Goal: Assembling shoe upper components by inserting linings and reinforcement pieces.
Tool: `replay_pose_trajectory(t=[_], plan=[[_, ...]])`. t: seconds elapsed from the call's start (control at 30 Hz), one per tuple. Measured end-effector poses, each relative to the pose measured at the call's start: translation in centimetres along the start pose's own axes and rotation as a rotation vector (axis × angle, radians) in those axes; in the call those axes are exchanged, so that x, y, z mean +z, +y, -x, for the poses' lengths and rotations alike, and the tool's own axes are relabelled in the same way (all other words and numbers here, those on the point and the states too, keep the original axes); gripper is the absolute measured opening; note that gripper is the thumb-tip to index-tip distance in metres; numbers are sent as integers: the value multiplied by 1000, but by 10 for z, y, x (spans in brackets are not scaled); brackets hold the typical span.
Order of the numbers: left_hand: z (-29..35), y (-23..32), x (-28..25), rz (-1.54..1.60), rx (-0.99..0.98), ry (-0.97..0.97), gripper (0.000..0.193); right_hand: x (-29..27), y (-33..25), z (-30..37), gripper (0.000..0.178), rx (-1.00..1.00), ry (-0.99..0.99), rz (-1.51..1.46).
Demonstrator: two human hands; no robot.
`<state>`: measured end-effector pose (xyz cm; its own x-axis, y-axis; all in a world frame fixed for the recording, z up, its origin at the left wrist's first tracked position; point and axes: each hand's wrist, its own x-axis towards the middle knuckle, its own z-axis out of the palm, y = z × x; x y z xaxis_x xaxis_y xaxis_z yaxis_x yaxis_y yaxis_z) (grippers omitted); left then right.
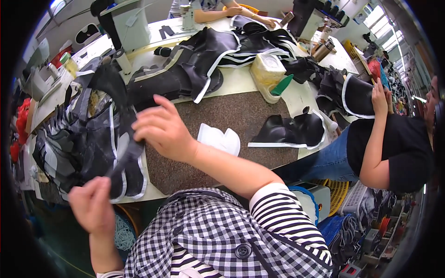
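Observation:
My left hand (95, 206) is closed in a pinch at the lower left, somewhat smeared by motion. My right hand (164, 129) reaches left over the pile, thumb and fingers bent together. A dark flexible piece (127, 155) runs between the two hands, its outline blurred. Beneath it lies a heap of black pieces with white edging (95, 143). Right of my right hand, a white moulded piece with two rounded lobes (218, 139) rests on the brown mat (185, 173). Farther right lies a black shaped piece with white edging (294, 131).
A yellowed tub (267, 76) with a green tool (282, 85) stands behind the mat. Black pieces (194, 60) lie stacked at the back. At right, a person in black (389, 143) holds a white-edged black piece (357, 96). Another person's forearms (232, 13) rest across the table.

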<state>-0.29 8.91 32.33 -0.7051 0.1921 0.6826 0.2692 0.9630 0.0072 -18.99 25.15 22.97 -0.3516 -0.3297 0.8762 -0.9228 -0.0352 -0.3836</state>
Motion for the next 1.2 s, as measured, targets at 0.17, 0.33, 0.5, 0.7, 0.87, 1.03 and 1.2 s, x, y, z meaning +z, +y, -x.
replay_pose_trajectory(t=[0.17,0.33,0.5,0.7,0.87,1.03,1.2], plan=[[61,32,84,240,-203,-477,19,12,37,147,22,276,-313,100],[70,30,116,893,-726,-949,44,3,43,204,38,441,-585,247],[94,5,145,1130,-1018,-763,32,-27,30,174,53,603,-553,98],[103,-12,173,551,-589,-763,30,-51,11,190,38,565,-404,358],[104,-18,214,225,-131,-713,42,-33,-11,172,35,431,-496,189],[100,-26,237,197,-94,-824,53,-22,-6,178,24,316,-644,207],[94,-3,230,192,-135,-886,36,-67,20,174,17,391,-560,253]])
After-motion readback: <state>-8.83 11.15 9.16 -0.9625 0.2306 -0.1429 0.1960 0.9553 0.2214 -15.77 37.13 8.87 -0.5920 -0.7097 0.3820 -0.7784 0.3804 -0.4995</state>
